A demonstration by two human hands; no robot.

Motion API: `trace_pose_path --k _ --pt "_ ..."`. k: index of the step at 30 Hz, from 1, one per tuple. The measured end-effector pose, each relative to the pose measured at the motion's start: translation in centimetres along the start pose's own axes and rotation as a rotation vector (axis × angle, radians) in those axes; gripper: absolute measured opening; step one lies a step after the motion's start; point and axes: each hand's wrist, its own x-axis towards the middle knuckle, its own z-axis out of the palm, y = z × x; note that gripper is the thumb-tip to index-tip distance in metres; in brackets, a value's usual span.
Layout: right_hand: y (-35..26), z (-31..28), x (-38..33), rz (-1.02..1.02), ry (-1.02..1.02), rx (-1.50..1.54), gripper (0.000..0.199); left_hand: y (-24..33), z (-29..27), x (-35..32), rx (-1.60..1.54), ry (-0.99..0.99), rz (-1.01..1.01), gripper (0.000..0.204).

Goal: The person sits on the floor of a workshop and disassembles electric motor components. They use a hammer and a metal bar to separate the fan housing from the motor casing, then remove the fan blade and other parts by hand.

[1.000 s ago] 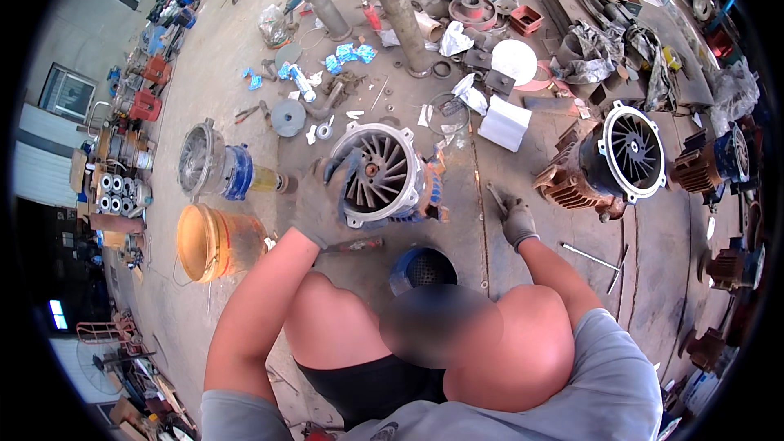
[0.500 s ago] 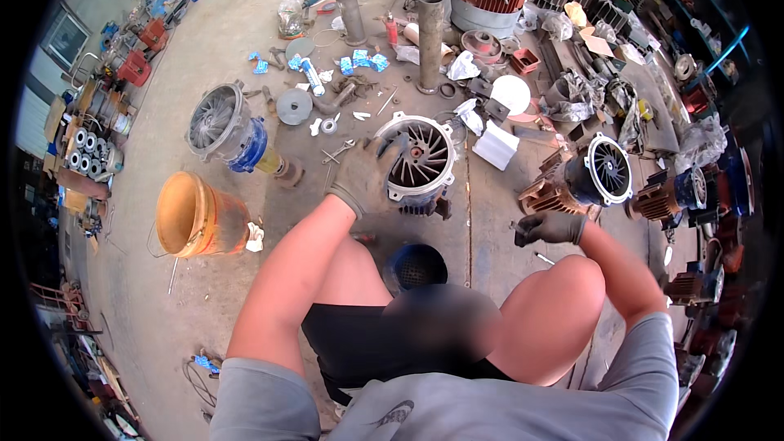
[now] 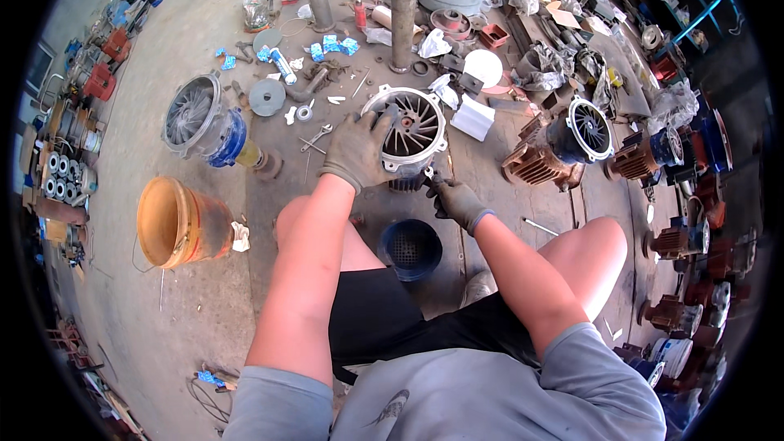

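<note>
A silver electric motor housing [image 3: 412,126] with a ribbed, spoked end stands on the concrete floor in front of me. My gloved left hand [image 3: 357,149] lies flat on its left rim, gripping it. My gloved right hand [image 3: 459,201] is closed around a small tool at the housing's lower right edge; the tool's tip touches the casing. A dark blue round fan cover [image 3: 411,247] lies on the floor between my knees, just below both hands.
An orange bucket [image 3: 175,223] lies at my left. A second motor [image 3: 200,118] with a blue body sits upper left, and a rusty dark motor [image 3: 563,143] at the right. Pipes [image 3: 402,8], wrenches, blue packets and a white box [image 3: 474,118] litter the floor beyond.
The view tilted and came closer to the housing. My right hand moved left from the floor beside the rusty motor to the housing's lower right edge. My left hand stayed on the housing.
</note>
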Motion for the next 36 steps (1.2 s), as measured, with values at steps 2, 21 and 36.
trace_pose_path --k 2,21,36 --pt "0.3 0.5 0.6 0.006 -0.002 -0.030 0.055 -0.1 0.1 -0.4 -0.015 0.022 0.004 0.124" --pt "-3.9 0.5 -0.9 0.070 -0.115 -0.277 0.042 -0.5 1.4 -1.3 -0.084 0.119 0.000 0.123" --pt "3.2 1.1 5.1 -0.159 -0.061 -0.071 0.046 -0.2 2.2 -0.1 -0.015 0.183 0.041 0.125"
